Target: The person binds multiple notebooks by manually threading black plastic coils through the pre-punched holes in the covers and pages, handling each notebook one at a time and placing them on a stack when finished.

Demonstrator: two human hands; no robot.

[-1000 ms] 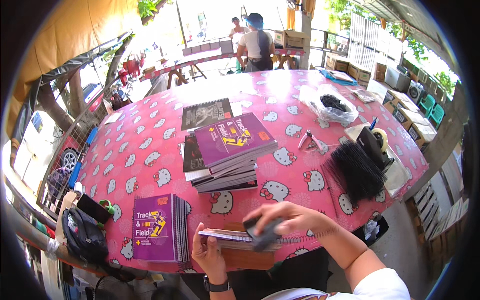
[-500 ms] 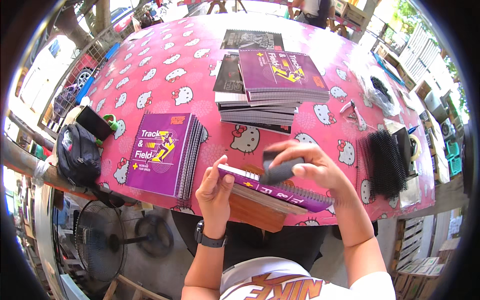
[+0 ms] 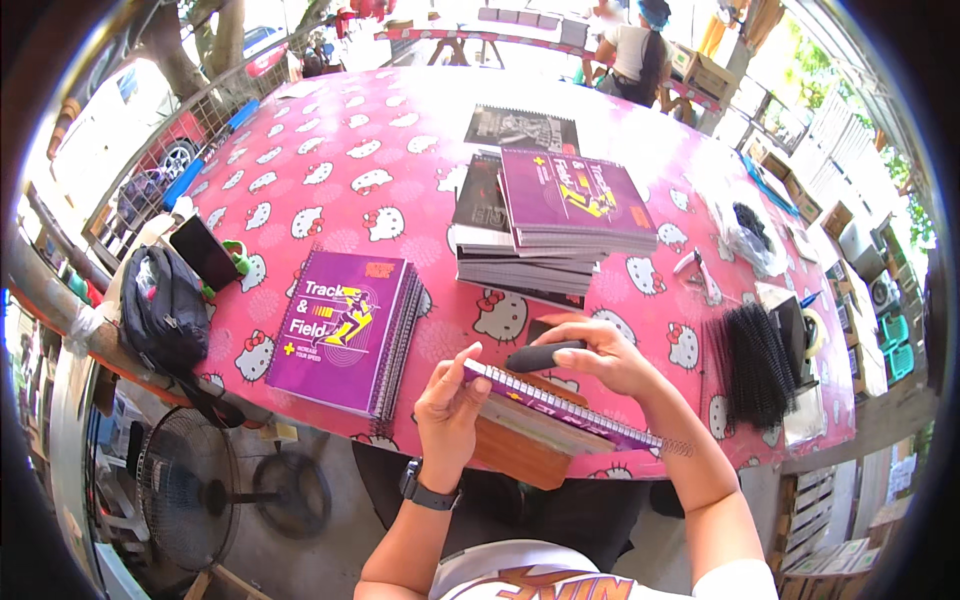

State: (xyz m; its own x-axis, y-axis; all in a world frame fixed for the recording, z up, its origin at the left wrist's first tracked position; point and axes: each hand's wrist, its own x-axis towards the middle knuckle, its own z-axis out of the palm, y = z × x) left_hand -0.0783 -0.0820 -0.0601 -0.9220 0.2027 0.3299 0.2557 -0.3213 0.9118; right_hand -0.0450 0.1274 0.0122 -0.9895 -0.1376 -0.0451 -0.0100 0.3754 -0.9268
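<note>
My left hand (image 3: 447, 410) pinches the left end of a purple spiral notebook (image 3: 545, 403) between thumb and fingers. The notebook stands tilted on edge with its coil side up, and loose coil (image 3: 678, 448) sticks out past its right end. My right hand (image 3: 612, 358) is curled round a dark grey rounded pad (image 3: 543, 357), held just above the coil near the notebook's left end; whether it touches the coil I cannot tell. Beneath the notebook lies a brown wooden board (image 3: 515, 455) at the table's near edge.
Purple notebooks lie stacked on the left (image 3: 345, 330) and in a taller pile (image 3: 580, 200) further back. Black coils (image 3: 755, 365) and pink-handled pliers (image 3: 703, 275) are on the right. A black bag (image 3: 165, 305) sits left, a fan (image 3: 190, 490) below. Another person (image 3: 632, 55) is at the back.
The whole view has shifted, so the table sits lower in it. My right hand has moved the pad slightly toward the notebook's left end, leaving more of the coil showing. My left hand keeps its hold.
</note>
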